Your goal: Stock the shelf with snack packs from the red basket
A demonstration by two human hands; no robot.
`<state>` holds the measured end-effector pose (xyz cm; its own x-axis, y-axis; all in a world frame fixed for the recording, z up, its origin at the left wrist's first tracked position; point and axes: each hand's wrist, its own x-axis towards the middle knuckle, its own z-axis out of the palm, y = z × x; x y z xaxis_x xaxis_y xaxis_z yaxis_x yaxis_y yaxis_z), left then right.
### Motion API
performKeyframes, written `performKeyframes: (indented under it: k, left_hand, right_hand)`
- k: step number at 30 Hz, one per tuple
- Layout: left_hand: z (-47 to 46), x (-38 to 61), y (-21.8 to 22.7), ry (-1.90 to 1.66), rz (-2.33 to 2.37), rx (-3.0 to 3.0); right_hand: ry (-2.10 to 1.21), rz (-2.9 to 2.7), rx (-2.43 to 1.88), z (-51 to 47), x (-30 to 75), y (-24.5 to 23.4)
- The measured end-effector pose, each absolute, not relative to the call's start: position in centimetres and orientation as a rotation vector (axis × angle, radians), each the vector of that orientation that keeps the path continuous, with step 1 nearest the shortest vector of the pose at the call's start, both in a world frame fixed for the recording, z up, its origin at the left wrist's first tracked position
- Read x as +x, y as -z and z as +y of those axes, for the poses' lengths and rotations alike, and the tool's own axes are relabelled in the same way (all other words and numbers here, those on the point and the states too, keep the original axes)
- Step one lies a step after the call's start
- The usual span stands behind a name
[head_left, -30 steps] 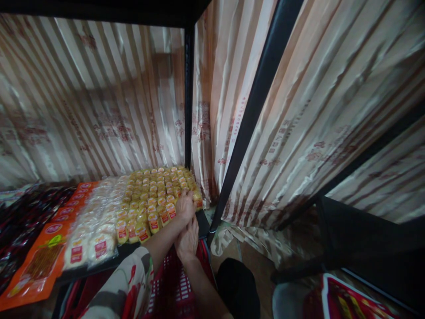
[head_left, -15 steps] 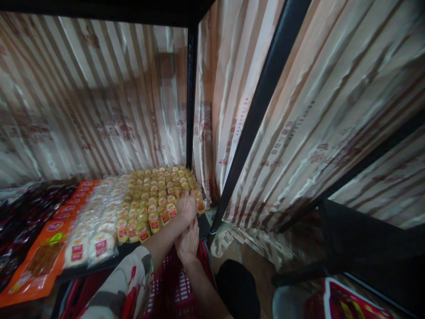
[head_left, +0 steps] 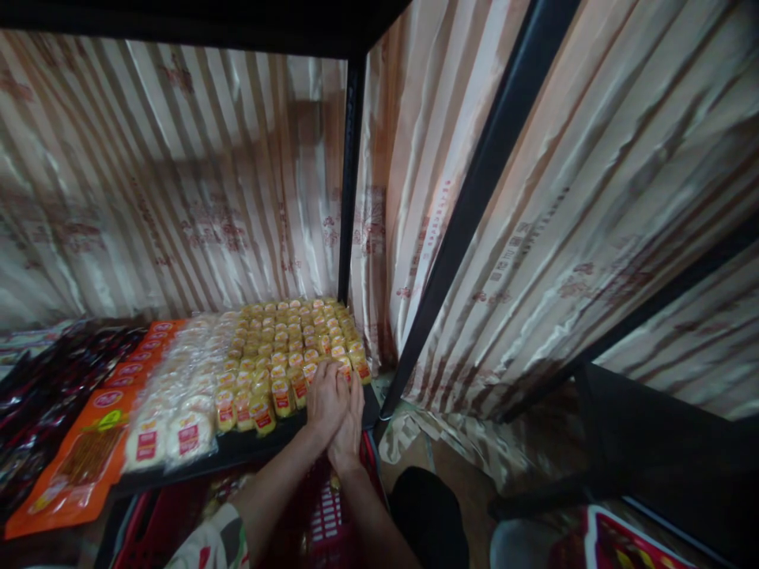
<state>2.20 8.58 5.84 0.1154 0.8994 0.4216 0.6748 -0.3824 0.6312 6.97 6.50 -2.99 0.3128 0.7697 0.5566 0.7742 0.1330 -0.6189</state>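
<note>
L hand (head_left: 326,401) & R hand (head_left: 351,417) are side by side, pressed together, fingertips at front R end of the yellow packs (head_left: 281,397); can't tell if they pinch one b/c the hands block the view. Yellow packs stand in tight rows ahead & to L of the hands, on the black shelf (head_left: 240,450). White packs (head_left: 190,436) sit farther L, orange pack (head_left: 80,466) past those; basket (head_left: 327,510) below the hands. To do it well: prob. light, even pressure w/ both hands, labels facing front, edge flush w/ packs next to L hand, no nudging neighbours.
</note>
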Motion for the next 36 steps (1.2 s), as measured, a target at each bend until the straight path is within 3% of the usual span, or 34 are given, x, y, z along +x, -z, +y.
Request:
performKeyframes:
  k: [21,29,36]
  left_hand:
    - [8.5,1.0,-1.6,-1.087,1.392,1.866]
    - [8.5,0.9,-1.2,-1.006,1.325,1.985]
    - [8.2,1.8,-1.2,-0.879,1.299,2.111]
  right_hand:
    - [0.036,-1.266,-1.72,12.2,9.9,2.7]
    - [0.088,-1.196,-1.819,11.9,10.7,-0.3]
    - [-0.1,-1.175,-1.722,13.8,11.6,-0.9]
